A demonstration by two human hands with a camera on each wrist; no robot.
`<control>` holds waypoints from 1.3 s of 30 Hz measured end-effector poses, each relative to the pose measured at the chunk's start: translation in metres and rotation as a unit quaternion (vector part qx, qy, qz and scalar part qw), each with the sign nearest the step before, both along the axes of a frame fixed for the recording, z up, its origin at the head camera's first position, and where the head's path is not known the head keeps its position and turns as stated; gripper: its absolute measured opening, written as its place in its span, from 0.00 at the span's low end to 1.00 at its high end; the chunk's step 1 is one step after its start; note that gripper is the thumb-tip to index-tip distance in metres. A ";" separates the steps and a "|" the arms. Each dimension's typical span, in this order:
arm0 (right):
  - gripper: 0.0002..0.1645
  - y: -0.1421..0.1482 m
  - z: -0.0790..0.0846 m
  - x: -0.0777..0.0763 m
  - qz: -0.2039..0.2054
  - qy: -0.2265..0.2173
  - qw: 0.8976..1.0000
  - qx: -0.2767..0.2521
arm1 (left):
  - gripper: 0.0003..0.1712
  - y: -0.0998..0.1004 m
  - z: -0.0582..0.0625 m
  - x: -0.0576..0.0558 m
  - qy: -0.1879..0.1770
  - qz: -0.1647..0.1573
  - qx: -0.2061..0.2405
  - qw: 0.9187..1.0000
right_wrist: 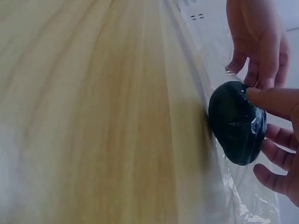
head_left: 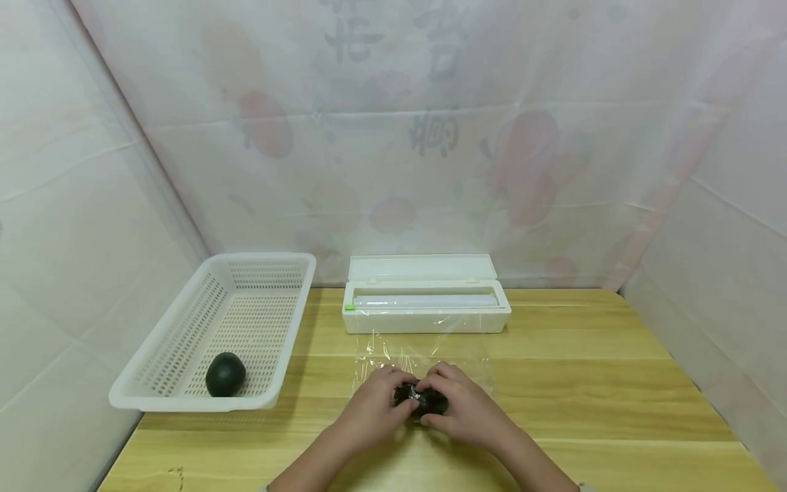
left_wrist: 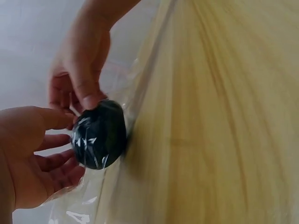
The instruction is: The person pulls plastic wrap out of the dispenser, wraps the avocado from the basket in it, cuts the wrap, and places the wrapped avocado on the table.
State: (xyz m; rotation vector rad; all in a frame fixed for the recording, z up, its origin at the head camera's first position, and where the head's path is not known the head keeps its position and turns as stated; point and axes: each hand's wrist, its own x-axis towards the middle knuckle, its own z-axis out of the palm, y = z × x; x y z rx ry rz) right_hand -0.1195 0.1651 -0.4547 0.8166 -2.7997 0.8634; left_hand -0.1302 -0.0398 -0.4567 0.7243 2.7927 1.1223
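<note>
A dark green avocado [head_left: 434,402], partly covered in clear plastic wrap [left_wrist: 77,214], sits at the table's front between both hands. The left hand [head_left: 376,404] holds its left side, thumb and fingers bent around it. From the other side, the right hand [head_left: 462,404] grips it, its thumb on the wrapped skin in the right wrist view. The fruit's pear-like shape shows in that view. A sheet of wrap stretches from under the hands back to a white dispenser box [head_left: 424,323], whose lid [head_left: 421,267] stands up and whose film roll [head_left: 427,301] shows inside.
On the left stands a white plastic basket [head_left: 294,328] with slotted walls, and a second dark green avocado [head_left: 225,374] lies in its near end. The wooden table [head_left: 590,383] extends to the right. Pale printed cloth [head_left: 393,171] hangs behind and along both sides.
</note>
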 end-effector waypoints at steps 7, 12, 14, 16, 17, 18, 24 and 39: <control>0.23 -0.002 -0.001 -0.002 -0.007 0.004 1.000 -0.003 | 0.16 -0.013 0.012 0.002 -0.042 0.023 0.119 0.992; 0.23 -0.002 -0.002 -0.003 -0.009 0.001 1.000 -0.001 | 0.14 -0.006 0.017 0.009 0.053 0.000 0.069 0.996; 0.23 -0.002 -0.002 -0.003 -0.013 -0.006 1.000 -0.004 | 0.17 0.000 0.015 0.010 0.097 -0.016 0.016 0.995; 0.23 -0.001 -0.002 -0.004 -0.015 -0.018 1.000 -0.009 | 0.23 0.004 0.010 0.010 0.141 -0.018 -0.044 0.989; 0.23 0.000 -0.002 -0.004 -0.017 -0.025 0.999 -0.013 | 0.26 0.005 0.008 0.010 0.156 -0.017 -0.067 0.985; 0.23 0.000 -0.002 -0.004 -0.018 -0.032 0.999 -0.015 | 0.29 0.006 0.006 0.010 0.169 -0.015 -0.084 0.982; 0.22 0.001 -0.004 -0.006 -0.016 -0.058 0.998 -0.025 | 0.33 0.006 -0.002 0.009 0.188 -0.010 -0.124 0.974; 0.18 0.004 0.001 -0.010 0.016 -0.092 0.995 -0.032 | 0.25 -0.002 0.001 0.001 0.088 -0.055 -0.098 0.990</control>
